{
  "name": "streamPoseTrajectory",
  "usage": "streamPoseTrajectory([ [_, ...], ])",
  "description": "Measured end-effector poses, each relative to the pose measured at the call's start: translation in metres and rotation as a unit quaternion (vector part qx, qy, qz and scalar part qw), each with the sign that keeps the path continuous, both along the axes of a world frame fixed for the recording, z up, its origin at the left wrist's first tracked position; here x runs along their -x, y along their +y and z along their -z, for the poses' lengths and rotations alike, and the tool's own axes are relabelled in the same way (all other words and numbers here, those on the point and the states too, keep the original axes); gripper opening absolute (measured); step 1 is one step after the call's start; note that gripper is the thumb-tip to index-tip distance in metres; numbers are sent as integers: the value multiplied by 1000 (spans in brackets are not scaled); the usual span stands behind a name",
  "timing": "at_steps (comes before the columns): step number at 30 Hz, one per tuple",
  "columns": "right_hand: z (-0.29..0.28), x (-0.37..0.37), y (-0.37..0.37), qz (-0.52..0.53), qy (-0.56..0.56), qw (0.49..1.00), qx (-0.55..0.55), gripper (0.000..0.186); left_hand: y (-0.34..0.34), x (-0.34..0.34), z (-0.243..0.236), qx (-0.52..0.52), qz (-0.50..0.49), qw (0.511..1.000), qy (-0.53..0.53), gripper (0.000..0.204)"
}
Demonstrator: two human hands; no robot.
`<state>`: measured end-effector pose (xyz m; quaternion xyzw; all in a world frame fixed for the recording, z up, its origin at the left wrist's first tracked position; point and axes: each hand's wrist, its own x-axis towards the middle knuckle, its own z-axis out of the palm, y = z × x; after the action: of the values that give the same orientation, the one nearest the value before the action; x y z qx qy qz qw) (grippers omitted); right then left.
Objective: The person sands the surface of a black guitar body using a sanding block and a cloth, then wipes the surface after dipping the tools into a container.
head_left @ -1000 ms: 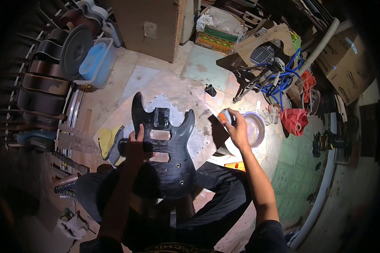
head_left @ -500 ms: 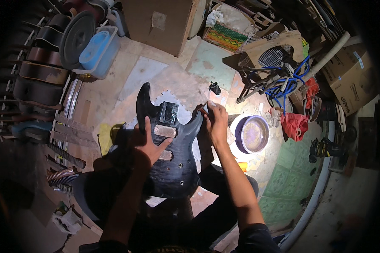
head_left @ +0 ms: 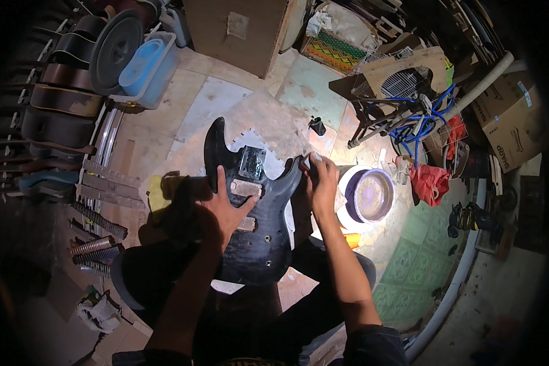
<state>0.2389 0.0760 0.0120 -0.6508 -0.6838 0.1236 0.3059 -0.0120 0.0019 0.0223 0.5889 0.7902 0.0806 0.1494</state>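
**Hands on an unfinished guitar body**

A black electric guitar body (head_left: 250, 213) lies across the seated person's lap, above the floor (head_left: 226, 97), long axis running away from the person, horns pointing outward. The left hand (head_left: 226, 210) rests flat on its face beside the pickup cavities, fingers spread, gripping nothing. The right hand (head_left: 320, 183) is closed on the right horn's edge; whether it pinches something small cannot be told. A purple bowl (head_left: 372, 195) sits just right of it.
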Motion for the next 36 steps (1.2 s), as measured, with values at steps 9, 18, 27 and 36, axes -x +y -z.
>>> streamPoseTrajectory([
  [9,-12,9,-21,5,-36,999,29,62,0,-2,2,-23,-6,1000,-16,114],
  [18,-19,30,-97,-47,4,998,35,59,2,-7,2,-60,-4,997,-49,109],
  [27,-21,28,-127,-110,-49,992,48,52,2,0,7,-45,0,999,-14,109],
  [36,-20,16,-134,-140,-81,985,59,46,1,-2,13,-56,1,998,8,109],
])
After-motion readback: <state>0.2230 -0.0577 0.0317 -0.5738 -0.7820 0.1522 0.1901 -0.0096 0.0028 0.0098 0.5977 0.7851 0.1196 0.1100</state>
